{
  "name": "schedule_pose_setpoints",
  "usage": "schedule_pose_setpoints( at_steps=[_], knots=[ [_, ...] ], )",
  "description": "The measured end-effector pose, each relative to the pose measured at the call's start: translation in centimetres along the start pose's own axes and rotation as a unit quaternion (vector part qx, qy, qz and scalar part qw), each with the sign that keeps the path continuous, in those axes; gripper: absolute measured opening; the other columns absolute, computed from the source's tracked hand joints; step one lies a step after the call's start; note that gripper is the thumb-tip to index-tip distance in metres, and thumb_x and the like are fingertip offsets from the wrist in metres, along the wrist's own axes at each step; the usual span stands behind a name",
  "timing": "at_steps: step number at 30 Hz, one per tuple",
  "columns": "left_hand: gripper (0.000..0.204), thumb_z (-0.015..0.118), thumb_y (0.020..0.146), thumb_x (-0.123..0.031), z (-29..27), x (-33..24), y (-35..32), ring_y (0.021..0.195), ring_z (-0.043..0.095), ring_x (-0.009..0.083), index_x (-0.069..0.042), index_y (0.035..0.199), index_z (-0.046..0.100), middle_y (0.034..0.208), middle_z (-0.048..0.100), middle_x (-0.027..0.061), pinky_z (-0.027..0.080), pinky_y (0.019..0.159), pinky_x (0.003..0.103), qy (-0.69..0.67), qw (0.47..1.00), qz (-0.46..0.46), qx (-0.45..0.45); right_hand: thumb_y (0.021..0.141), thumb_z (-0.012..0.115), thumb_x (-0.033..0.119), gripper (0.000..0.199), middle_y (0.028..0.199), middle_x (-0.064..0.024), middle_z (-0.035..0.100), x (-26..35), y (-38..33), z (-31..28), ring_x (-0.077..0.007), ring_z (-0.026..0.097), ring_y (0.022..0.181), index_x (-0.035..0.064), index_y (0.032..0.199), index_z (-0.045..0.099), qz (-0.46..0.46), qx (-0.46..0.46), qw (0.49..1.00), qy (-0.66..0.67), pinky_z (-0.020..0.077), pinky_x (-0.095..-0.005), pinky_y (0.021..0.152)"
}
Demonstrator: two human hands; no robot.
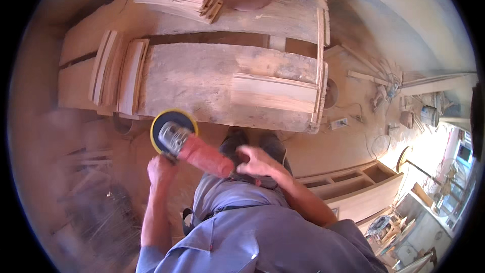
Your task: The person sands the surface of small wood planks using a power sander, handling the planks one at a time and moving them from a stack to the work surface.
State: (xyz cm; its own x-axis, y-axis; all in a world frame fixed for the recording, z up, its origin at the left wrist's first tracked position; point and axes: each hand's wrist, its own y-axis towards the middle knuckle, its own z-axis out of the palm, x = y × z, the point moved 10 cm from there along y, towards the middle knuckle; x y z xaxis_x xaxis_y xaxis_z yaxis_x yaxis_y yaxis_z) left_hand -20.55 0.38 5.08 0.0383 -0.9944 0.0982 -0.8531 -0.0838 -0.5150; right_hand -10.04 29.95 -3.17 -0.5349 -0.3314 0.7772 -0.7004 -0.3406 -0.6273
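Sander (191, 146) at seven o'clock from the counter (192, 76); left hand (161, 170) grasping it beside the disc (184, 121), right hand (259, 162) loosely open by its tail. Risk, I judge — left alone bearing it, tail could drop.

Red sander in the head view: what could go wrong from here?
The disc sits close to the left hand, so a slip might bring it against the fingers. The right hand isn't wrapped around the red sander, so control could suffer. In view, the disc overlaps the workbench edge and might snag there.
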Motion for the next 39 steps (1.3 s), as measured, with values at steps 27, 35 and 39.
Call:
schedule_pose_setpoints(
  at_steps=[27,35,39],
  knots=[
    [0.021,0.063,0.070,-0.010,7.3,8.6,-8.2,0.083,0.068,0.0468,0.005,0.082,0.072,0.081,0.069,0.0288,0.054,0.076,0.052,-0.118,0.987,-0.112,-0.003,0.068,0.077,0.008,0.099,0.153,-0.0304,0.028,2.8,5.9,-15.3,-0.0534,0.026,0.142,0.0063,0.154,0.030,-0.042,-0.293,0.818,-0.494,0.0238,-0.0607,0.117],
    [0.018,0.065,0.070,-0.007,6.1,7.6,-8.2,0.082,0.070,0.0443,0.002,0.083,0.072,0.078,0.069,0.0264,0.053,0.073,0.051,-0.141,0.986,-0.088,-0.008,0.065,0.075,0.002,0.099,0.151,-0.0280,0.030,3.5,5.7,-18.6,-0.0491,0.030,0.141,0.0098,0.154,0.032,-0.127,-0.262,0.820,-0.494,0.0280,-0.0598,0.115],
    [0.018,0.065,0.071,-0.007,4.4,5.7,-8.3,0.082,0.070,0.0436,0.000,0.085,0.074,0.079,0.069,0.0257,0.053,0.073,0.051,-0.157,0.986,-0.057,-0.010,0.066,0.077,0.004,0.099,0.152,-0.0257,0.029,2.6,5.6,-19.2,-0.0464,0.028,0.144,0.0108,0.154,0.032,-0.110,-0.240,0.822,-0.505,0.0280,-0.0586,0.116]
  ],
)
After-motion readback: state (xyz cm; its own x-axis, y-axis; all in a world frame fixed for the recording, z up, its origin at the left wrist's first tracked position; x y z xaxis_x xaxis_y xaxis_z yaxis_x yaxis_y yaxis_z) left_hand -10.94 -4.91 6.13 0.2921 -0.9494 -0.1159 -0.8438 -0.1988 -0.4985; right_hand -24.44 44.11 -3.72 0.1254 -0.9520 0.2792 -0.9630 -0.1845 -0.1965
